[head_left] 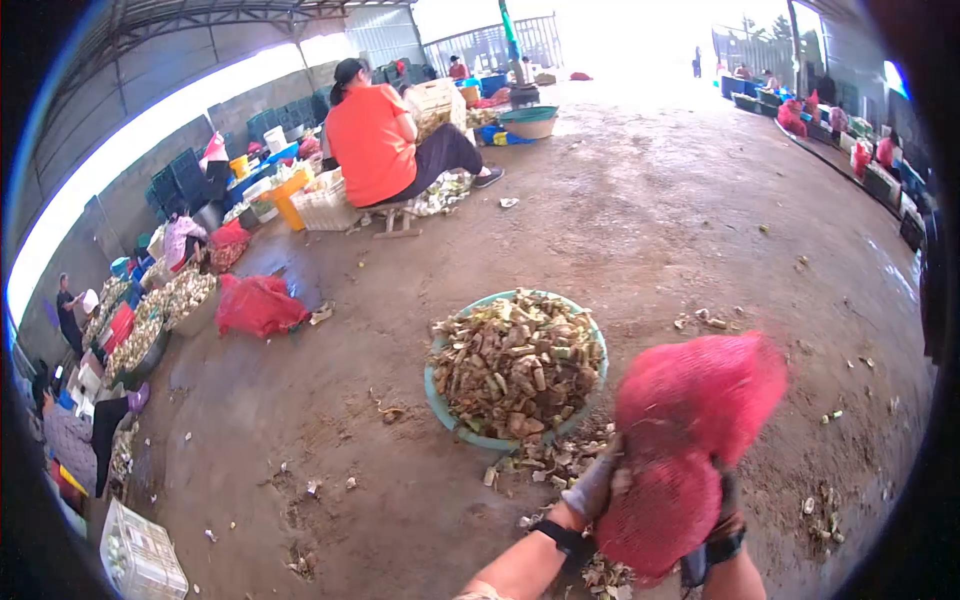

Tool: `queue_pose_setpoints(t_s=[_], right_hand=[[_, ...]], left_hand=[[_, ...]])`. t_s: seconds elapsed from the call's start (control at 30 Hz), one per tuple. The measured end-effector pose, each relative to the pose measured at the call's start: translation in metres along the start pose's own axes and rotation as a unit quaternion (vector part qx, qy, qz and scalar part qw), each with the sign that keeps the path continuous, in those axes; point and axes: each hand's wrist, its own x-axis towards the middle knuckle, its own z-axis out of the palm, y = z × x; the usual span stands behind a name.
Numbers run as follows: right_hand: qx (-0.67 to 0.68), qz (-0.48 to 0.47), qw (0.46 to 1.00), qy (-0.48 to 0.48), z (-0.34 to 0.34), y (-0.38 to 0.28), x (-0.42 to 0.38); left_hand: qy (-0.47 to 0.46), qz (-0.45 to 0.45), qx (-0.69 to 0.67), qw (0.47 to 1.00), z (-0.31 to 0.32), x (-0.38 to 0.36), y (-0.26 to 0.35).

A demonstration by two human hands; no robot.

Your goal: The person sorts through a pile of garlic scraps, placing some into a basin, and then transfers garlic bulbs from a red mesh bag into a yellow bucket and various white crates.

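A red mesh sack [690, 420] hangs gathered between both my hands at the lower right, bulging above and below its pinched middle. My left hand [595, 488], in a grey glove, grips its left side. On the other side my right hand [728, 500], in a dark glove, is closed on the sack; its fingers are partly hidden by the mesh. What is inside the sack cannot be made out. Just left of it on the ground stands a round green-rimmed tub [432, 392], heaped with brownish vegetable trimmings [520, 365]. More scraps [560, 458] lie spilled below the tub.
Ahead, a person in an orange shirt [370, 140] sits on a low stool [398, 222] beside crates. A red mesh sack [258, 305] lies on the floor at left. A white crate [142, 550] stands lower left. Piles of vegetables [150, 325] and other workers line the left wall.
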Motion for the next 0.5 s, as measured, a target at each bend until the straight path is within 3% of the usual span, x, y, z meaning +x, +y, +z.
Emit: queue_pose_setpoints(t_s=[0.03,0.07,0.13,0.2,0.27,0.3,0.33,0.37,0.4,0.43,0.5], right_hand=[[0.133,-0.017,0.990,0.035,0.070,-0.036,-0.014],[-0.156,-0.015,0.984,-0.079,-0.022,0.041,-0.011],[0.026,0.076,0.997,-0.014,0.020,0.014,-0.015],[-0.041,0.015,0.999,0.020,0.061,-0.054,-0.017],[0.205,-0.009,0.977,0.049,0.060,-0.074,-0.023],[0.117,0.005,0.993,0.009,0.039,-0.058,-0.018],[0.029,0.027,0.999,-0.035,0.016,-0.041,-0.019],[0.097,0.142,0.984,-0.039,0.011,-0.053,-0.032],[0.170,0.244,0.954,-0.043,0.011,-0.063,-0.039],[0.165,0.266,0.949,-0.022,0.008,-0.059,-0.048],[0.180,0.187,0.965,-0.033,0.003,-0.050,-0.045]], left_hand=[[0.046,0.059,0.115,0.991,0.014,-0.014,-0.006],[0.040,0.056,0.118,0.991,0.016,-0.019,-0.018],[0.004,0.037,0.000,0.999,0.011,-0.024,-0.039],[-0.009,0.019,-0.055,0.998,-0.016,-0.001,-0.053],[-0.027,-0.015,-0.124,0.992,0.001,-0.016,-0.051],[-0.034,-0.029,-0.138,0.989,0.028,-0.021,-0.029],[-0.039,0.018,-0.042,0.998,0.014,0.000,-0.058],[-0.044,0.058,0.054,0.996,-0.002,0.011,-0.096],[-0.067,-0.058,-0.100,0.991,0.020,-0.001,-0.088],[-0.085,-0.159,-0.250,0.951,0.038,-0.010,-0.075],[-0.054,-0.171,-0.253,0.951,0.031,0.008,-0.099]])
